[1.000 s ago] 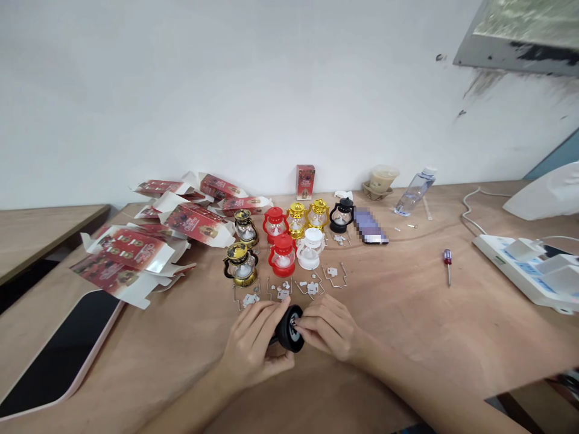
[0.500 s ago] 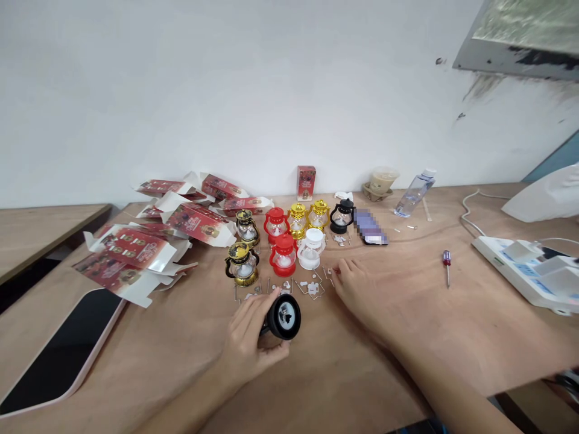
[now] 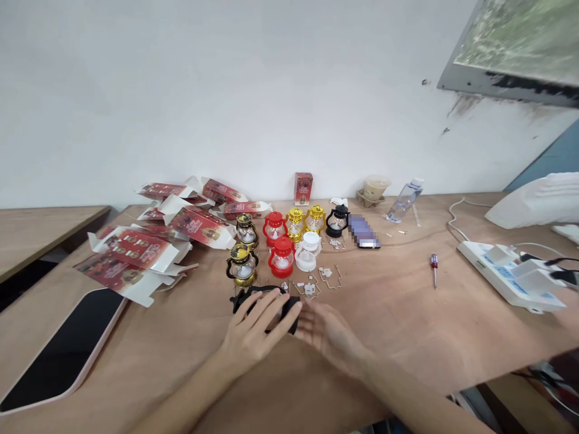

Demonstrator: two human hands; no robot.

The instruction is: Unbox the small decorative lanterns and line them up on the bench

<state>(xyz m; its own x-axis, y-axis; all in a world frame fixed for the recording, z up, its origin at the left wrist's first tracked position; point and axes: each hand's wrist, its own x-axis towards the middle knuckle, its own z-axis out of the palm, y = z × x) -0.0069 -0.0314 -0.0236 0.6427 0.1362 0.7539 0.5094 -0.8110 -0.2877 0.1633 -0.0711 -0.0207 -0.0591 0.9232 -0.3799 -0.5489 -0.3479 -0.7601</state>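
A small black toy lantern [image 3: 289, 310] lies tipped on its side in my left hand [image 3: 256, 328], its base end facing right. My left fingers wrap over its top and cover much of the body. My right hand [image 3: 332, 337], a little blurred, is at the base end, with curled fingers around it. Just beyond the hands, bent wire handles [image 3: 332, 280] and small white parts [image 3: 310, 289] lie on the table. Behind those stand a white lantern [image 3: 308, 252], a red lantern [image 3: 281, 258] and a black-and-gold lantern [image 3: 242, 265].
Further back are more lanterns, including another black lantern [image 3: 337, 222], beside a phone [image 3: 365, 232]. Opened red boxes [image 3: 199, 224] pile up at left, near a large phone [image 3: 63, 343]. At right are a screwdriver [image 3: 434, 268], a power strip [image 3: 506, 274], a water bottle [image 3: 404, 200] and a cup [image 3: 375, 188].
The black lantern has turned from its underside facing me to lying sideways. My right hand has left the small parts, where a wire handle now shows, and has come to the lantern's base.
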